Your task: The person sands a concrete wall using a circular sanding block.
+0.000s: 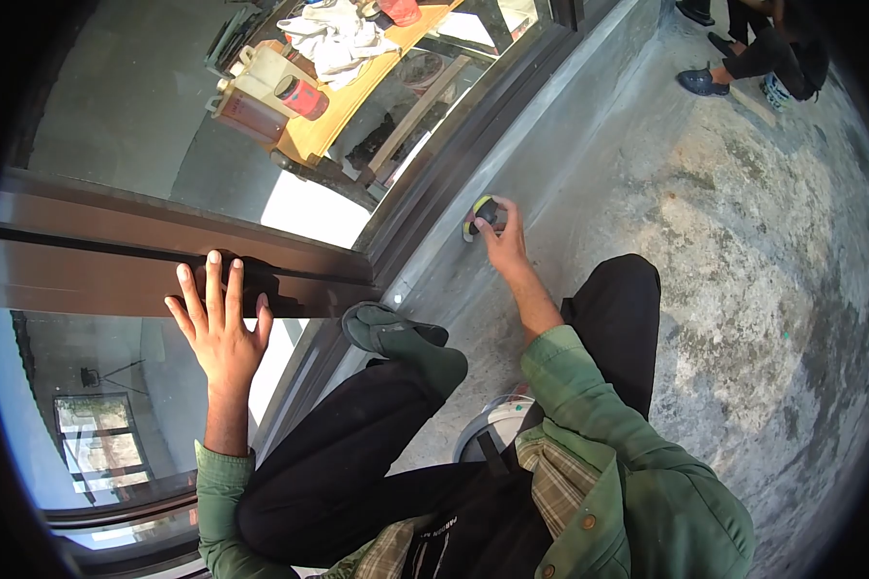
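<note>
My left hand (224, 333) lies flat with spread fingers against the brown metal window frame (116, 256). In my right hand (504, 236) is a round black and yellow-green pad (480, 216), held by its back against the low grey concrete ledge (541, 145) beneath the window. The pad's working face is mostly hidden. My left foot, in a dark sandal (386, 330), rests beside the lower corner of the frame.
Behind the glass, a yellow table (357, 87) holds jugs (251, 111), a red-labelled jar (301, 97) and white cloths (333, 41). A white bucket (497, 425) is beneath me. Another person's legs and dark shoes (702, 83) show on the rough concrete floor (714, 289).
</note>
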The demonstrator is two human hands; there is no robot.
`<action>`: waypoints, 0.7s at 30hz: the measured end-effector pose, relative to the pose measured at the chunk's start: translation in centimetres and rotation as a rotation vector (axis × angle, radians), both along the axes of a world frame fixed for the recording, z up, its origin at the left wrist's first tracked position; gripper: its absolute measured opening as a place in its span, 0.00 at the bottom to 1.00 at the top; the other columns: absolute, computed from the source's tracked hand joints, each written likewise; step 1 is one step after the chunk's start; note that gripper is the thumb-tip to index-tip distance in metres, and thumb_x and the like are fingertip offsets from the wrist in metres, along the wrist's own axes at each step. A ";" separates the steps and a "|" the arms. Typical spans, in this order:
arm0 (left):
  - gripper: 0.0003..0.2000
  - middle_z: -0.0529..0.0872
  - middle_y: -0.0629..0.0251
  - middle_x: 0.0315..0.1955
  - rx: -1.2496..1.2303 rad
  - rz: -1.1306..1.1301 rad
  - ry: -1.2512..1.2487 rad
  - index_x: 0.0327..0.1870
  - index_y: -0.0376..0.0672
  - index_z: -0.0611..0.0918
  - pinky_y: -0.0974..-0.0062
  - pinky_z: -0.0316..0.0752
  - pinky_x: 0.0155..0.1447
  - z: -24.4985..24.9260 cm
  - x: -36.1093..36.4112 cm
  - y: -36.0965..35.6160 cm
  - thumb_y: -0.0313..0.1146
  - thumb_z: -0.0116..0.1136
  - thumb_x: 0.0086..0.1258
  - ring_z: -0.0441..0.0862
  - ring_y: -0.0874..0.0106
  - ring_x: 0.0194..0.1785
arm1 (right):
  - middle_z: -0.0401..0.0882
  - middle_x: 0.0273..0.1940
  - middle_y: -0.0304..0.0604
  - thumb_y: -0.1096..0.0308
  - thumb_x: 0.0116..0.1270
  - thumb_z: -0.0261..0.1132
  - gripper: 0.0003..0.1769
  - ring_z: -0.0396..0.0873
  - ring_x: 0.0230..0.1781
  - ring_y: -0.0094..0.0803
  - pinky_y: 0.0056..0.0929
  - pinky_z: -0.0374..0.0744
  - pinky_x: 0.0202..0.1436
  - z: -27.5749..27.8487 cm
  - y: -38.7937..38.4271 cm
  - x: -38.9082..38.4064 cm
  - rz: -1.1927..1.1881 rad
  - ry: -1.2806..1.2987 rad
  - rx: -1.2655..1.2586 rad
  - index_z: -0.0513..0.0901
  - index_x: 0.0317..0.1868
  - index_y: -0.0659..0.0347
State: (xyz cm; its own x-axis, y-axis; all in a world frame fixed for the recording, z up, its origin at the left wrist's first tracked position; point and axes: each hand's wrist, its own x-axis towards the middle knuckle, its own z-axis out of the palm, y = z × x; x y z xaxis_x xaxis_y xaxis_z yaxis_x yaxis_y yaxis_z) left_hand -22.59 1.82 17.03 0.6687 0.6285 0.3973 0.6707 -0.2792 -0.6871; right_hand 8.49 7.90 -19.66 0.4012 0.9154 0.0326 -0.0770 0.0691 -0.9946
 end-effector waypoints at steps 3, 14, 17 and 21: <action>0.33 0.62 0.64 0.80 0.000 0.004 0.001 0.76 0.53 0.69 0.41 0.36 0.83 0.0 0.0 0.0 0.44 0.64 0.69 0.48 0.48 0.84 | 0.66 0.65 0.54 0.66 0.70 0.71 0.31 0.75 0.61 0.45 0.37 0.81 0.57 -0.2 0.1 -0.2 0.005 -0.027 0.019 0.67 0.70 0.50; 0.33 0.63 0.65 0.80 0.008 -0.010 0.000 0.76 0.53 0.70 0.41 0.37 0.83 -0.1 0.0 0.1 0.44 0.64 0.69 0.49 0.47 0.84 | 0.68 0.64 0.51 0.67 0.71 0.70 0.32 0.75 0.62 0.47 0.39 0.79 0.62 1.4 -0.4 0.7 0.032 -0.107 0.058 0.70 0.73 0.47; 0.33 0.63 0.64 0.80 0.011 -0.006 0.003 0.76 0.53 0.70 0.41 0.37 0.83 0.0 0.0 0.0 0.44 0.64 0.69 0.49 0.47 0.84 | 0.68 0.64 0.51 0.65 0.71 0.71 0.34 0.76 0.60 0.45 0.39 0.79 0.61 1.3 -0.3 0.6 0.023 -0.141 0.050 0.70 0.75 0.44; 0.33 0.63 0.65 0.80 0.016 -0.009 0.003 0.76 0.54 0.70 0.41 0.37 0.83 -0.1 0.1 0.1 0.45 0.63 0.69 0.49 0.47 0.84 | 0.69 0.62 0.50 0.61 0.70 0.72 0.39 0.78 0.54 0.42 0.40 0.80 0.60 1.0 -0.6 0.3 0.057 -0.120 0.049 0.66 0.78 0.39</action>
